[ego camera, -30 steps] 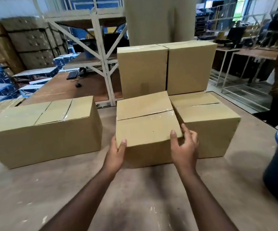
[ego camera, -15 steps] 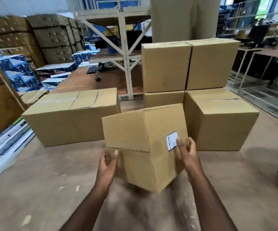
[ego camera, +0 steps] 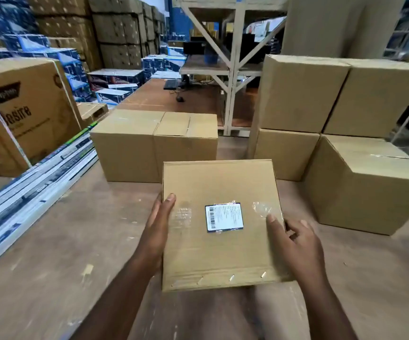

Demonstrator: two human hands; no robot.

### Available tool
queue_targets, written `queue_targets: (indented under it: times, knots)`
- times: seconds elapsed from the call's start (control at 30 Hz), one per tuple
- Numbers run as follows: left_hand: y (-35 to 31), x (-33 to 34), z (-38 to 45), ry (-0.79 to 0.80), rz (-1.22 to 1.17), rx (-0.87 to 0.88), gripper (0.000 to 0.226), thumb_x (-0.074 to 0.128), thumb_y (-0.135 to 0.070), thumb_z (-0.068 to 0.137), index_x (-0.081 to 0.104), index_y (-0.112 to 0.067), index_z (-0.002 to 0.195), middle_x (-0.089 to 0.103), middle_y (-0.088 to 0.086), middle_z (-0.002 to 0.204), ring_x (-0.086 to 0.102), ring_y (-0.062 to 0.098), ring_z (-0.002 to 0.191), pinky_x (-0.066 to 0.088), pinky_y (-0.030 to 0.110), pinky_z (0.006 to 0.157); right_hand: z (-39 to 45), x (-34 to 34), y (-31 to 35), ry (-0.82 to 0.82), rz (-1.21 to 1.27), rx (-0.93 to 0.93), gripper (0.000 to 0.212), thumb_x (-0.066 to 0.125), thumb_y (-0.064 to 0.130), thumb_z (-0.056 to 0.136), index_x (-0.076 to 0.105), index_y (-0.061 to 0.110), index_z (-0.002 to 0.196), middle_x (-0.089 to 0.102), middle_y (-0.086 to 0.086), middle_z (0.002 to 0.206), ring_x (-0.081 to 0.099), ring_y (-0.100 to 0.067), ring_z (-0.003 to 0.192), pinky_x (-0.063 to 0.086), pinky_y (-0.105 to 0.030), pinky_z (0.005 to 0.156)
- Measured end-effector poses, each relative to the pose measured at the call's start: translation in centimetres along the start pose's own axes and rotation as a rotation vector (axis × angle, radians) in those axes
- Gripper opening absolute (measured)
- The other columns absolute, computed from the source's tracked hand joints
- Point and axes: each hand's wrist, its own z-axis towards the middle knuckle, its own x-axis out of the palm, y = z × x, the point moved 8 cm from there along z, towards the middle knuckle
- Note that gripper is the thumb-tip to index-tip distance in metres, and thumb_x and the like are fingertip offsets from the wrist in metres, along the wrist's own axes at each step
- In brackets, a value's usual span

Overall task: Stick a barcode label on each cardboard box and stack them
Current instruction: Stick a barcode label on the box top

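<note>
Since the half-second-earlier view, the box [ego camera: 219, 224] had been turned from an edge-on tilt so that its labelled face pointed up at me, and the barcode label [ego camera: 224, 217] that had been on a side panel now sat near the middle of that face. Nearest me, my left hand [ego camera: 158, 231] lay flat along the box's left edge, fingers fairly straight and the thumb resting on top beside a patch of clear tape, pressing rather than curling round. My right hand [ego camera: 296, 244] gripped the right edge, thumb on the top face by a wrinkled bit of tape and fingers bent over the side. I could not tell whether the box rested on the table [ego camera: 51, 253] or hung just above it. I judged this label already stuck, so the step in hand was moving this box to the stack. Beyond it on the left stood a long low carton [ego camera: 154, 143], and on the right the stacked boxes [ego camera: 321, 114], two on top of two, with one lower box [ego camera: 370, 182] jutting nearer. The next move would call for a firm two-sided hold, a lift clear of the neighbours, and a square set-down on a level top, probably that nearer right-hand box. Further off, a white rack frame [ego camera: 232, 69] and warehouse cartons [ego camera: 115, 30] filled the background.
</note>
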Motion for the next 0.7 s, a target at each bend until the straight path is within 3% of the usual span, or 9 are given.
queue_targets:
  times: [0.1, 0.27, 0.37, 0.43, 0.5, 0.53, 0.6, 0.63, 0.7]
  knots:
    - [-0.9, -2.0, 0.3, 0.009, 0.216, 0.014, 0.044, 0.072, -0.029, 0.093, 0.055, -0.024, 0.133, 0.076, 0.000, 0.115, 0.075, 0.023, 0.102, 0.059, 0.045, 0.090, -1.6, -0.1, 3.3, 0.001, -0.219, -0.084, 0.043, 0.050, 0.065, 0.097, 0.069, 0.038, 0.124, 0.059, 0.004, 0.103, 0.057, -0.017, 0.093, 0.045, -0.034, 0.077]
    - [-1.2, -3.2, 2.5, 0.119, 0.606, -0.004, 0.050, 0.075, -0.045, 0.089, 0.054, -0.028, 0.131, 0.074, -0.011, 0.115, 0.074, 0.006, 0.097, 0.060, 0.034, 0.087, -3.2, 2.6, 4.3, 0.189, -0.310, -0.065, 0.051, 0.052, 0.068, 0.093, 0.053, 0.034, 0.131, 0.054, 0.001, 0.124, 0.060, -0.028, 0.117, 0.047, -0.038, 0.089]
    - [-1.5, -2.7, 4.5, 0.176, 0.742, 0.032, 0.064, 0.074, -0.060, 0.083, 0.052, -0.032, 0.135, 0.071, -0.017, 0.119, 0.071, 0.002, 0.101, 0.058, 0.034, 0.091, -3.7, 3.3, 3.9, 0.152, -0.223, -0.072, 0.069, 0.057, 0.063, 0.094, 0.037, 0.036, 0.154, 0.019, 0.008, 0.169, 0.027, -0.023, 0.153, 0.033, -0.042, 0.117]
    - [-1.7, -2.6, 5.5, 0.194, 0.856, 0.056, 0.065, 0.071, -0.068, 0.080, 0.053, -0.035, 0.133, 0.068, -0.020, 0.120, 0.069, 0.002, 0.104, 0.056, 0.032, 0.093, -3.3, 4.4, 4.2, 0.230, -0.127, -0.072, 0.079, 0.061, 0.061, 0.094, 0.030, 0.036, 0.161, 0.000, 0.018, 0.173, 0.011, -0.015, 0.159, 0.023, -0.038, 0.122]
    - [-2.2, -2.2, 6.2, 0.197, 0.933, 0.070, 0.064, 0.066, -0.071, 0.082, 0.053, -0.037, 0.134, 0.066, -0.019, 0.126, 0.065, 0.003, 0.111, 0.053, 0.030, 0.094, -2.7, 5.7, 4.1, 0.307, -0.070, -0.085, 0.078, 0.063, 0.060, 0.094, 0.034, 0.033, 0.161, 0.002, 0.017, 0.173, 0.013, -0.013, 0.159, 0.022, -0.031, 0.120]
    - [-2.3, -2.0, 6.5, 0.210, 0.962, 0.082, 0.068, 0.064, -0.072, 0.084, 0.049, -0.037, 0.140, 0.061, -0.015, 0.139, 0.061, 0.006, 0.122, 0.050, 0.031, 0.101, -2.2, 6.1, 4.1, 0.323, -0.095, -0.112, 0.077, 0.062, 0.061, 0.094, 0.035, 0.032, 0.160, 0.004, 0.016, 0.173, 0.012, -0.015, 0.159, 0.021, -0.031, 0.122]
    - [-2.7, -1.2, 6.1, 0.216, 1.122, 0.133, 0.089, 0.057, -0.074, 0.087, 0.024, -0.034, 0.159, 0.024, -0.009, 0.167, 0.029, 0.012, 0.151, 0.029, 0.038, 0.121, -0.9, 6.6, 4.0, 0.361, -0.173, -0.170, 0.075, 0.057, 0.066, 0.094, 0.036, 0.036, 0.159, 0.008, 0.016, 0.173, 0.009, -0.021, 0.160, 0.017, -0.038, 0.126]
    - [-2.8, -0.6, 5.6, 0.223, 1.229, 0.190, 0.096, 0.053, -0.076, 0.087, 0.012, -0.033, 0.162, 0.005, -0.010, 0.170, 0.008, 0.012, 0.156, 0.017, 0.042, 0.125, -0.1, 6.7, 3.9, 0.381, -0.184, -0.183, 0.073, 0.056, 0.068, 0.094, 0.038, 0.038, 0.158, 0.010, 0.017, 0.172, 0.008, -0.023, 0.160, 0.015, -0.039, 0.127]
    - [-2.8, 1.2, 4.0, 0.299, 1.368, 0.328, 0.097, 0.049, -0.080, 0.085, 0.013, -0.033, 0.162, -0.002, -0.011, 0.171, -0.006, 0.010, 0.156, 0.005, 0.045, 0.127, 1.4, 6.6, 3.6, 0.400, -0.160, -0.186, 0.072, 0.057, 0.070, 0.092, 0.043, 0.039, 0.155, 0.016, 0.020, 0.170, 0.011, -0.023, 0.160, 0.015, -0.040, 0.128]
